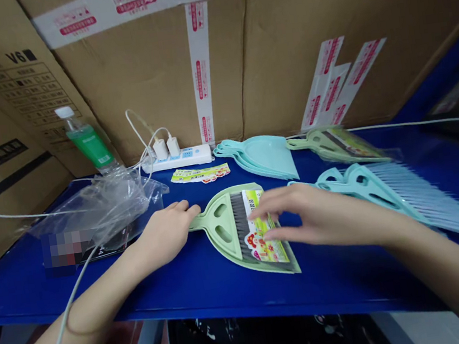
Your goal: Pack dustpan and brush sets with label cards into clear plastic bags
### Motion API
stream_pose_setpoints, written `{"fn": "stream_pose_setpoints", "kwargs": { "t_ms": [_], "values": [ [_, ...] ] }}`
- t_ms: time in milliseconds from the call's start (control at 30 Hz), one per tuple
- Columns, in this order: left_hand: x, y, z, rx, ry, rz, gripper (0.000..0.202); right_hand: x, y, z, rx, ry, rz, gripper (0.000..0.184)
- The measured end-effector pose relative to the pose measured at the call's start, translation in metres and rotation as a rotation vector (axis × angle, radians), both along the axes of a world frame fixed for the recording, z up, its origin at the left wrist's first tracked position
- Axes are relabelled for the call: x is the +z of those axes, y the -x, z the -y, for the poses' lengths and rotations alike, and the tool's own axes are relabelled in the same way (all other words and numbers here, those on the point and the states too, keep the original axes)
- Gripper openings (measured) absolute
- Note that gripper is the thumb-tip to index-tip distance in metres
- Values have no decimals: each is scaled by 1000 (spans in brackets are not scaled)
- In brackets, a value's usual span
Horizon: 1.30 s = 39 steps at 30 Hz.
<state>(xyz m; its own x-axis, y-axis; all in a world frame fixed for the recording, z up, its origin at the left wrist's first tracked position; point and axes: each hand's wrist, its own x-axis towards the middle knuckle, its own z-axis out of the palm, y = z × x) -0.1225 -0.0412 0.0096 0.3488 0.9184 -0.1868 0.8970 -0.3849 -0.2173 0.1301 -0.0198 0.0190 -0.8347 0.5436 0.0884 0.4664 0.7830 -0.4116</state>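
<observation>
A green dustpan (211, 197) lies on the blue table with a matching green hand brush (229, 234) nested on it, grey bristles to the right. Across the bristles sits a yellow-green label card (266, 240) with a red mushroom picture. My left hand (169, 230) is closed around the handle end of the set. Over the card hovers my right hand (303, 216), its thumb and fingers apart; I cannot tell whether the fingertips touch the card. Behind them are spare label cards (200, 174) and stacked light-blue dustpans (267, 155).
Light-blue brushes (366, 185) lie under my right forearm, near a bagged green set (338, 143). At left are clear plastic bags (107, 205), a bottle (87, 140) and a cable crossing my left arm. A power strip (193, 156) stands against the cardboard boxes (147, 64).
</observation>
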Motion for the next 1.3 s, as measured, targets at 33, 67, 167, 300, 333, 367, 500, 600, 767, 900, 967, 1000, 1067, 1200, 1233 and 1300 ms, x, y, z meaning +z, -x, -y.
{"fn": "stream_pose_setpoints", "kwargs": {
  "t_ms": [33, 67, 167, 300, 333, 367, 500, 600, 767, 900, 967, 1000, 1067, 1200, 1233, 1300],
  "values": [
    [0, 0, 0, 0, 1, 0, 37, -3, -2, -2, -82, -80, 0, 39],
    [0, 0, 0, 0, 0, -1, 37, -6, -4, -3, -147, -149, 22, 50],
    [0, 0, 1, -7, -6, 1, 38, -15, -5, -4, -190, -228, 138, 69],
    [2, -1, 1, -9, -4, -2, 38, -21, 0, 1, -147, -160, 267, 83],
    [2, -1, 1, -7, -5, -3, 38, -22, 1, 2, -142, -129, 293, 87],
    [2, 0, 1, -8, -6, -1, 38, -22, 2, 3, -140, -101, 312, 90],
    [2, 0, 1, -16, -18, 17, 38, -24, 0, 3, -130, -56, 312, 93],
    [1, 1, 1, -18, -25, 27, 38, -24, 0, 3, -137, -29, 309, 93],
    [0, 1, 0, -28, -41, 37, 38, -23, 2, 2, -130, -9, 328, 93],
    [0, 1, 1, -12, -33, 33, 38, -22, -1, 2, -148, 38, 329, 96],
    [2, 0, 1, -1, -34, 40, 37, -22, -2, 1, -154, 53, 314, 97],
    [2, 0, 1, 4, -39, 48, 37, -21, -3, 1, -155, 56, 309, 96],
    [3, 0, 1, 9, -47, 59, 36, -21, -3, 0, -152, 58, 317, 96],
    [4, -1, 2, 20, -50, 50, 35, -21, -3, 0, -132, 42, 340, 94],
    [4, -1, 2, 20, -51, 48, 35, -21, -3, -1, -130, 37, 340, 94],
    [3, -1, 2, 16, -55, 49, 34, -21, -5, -2, -134, 27, 329, 93]
  ]
}}
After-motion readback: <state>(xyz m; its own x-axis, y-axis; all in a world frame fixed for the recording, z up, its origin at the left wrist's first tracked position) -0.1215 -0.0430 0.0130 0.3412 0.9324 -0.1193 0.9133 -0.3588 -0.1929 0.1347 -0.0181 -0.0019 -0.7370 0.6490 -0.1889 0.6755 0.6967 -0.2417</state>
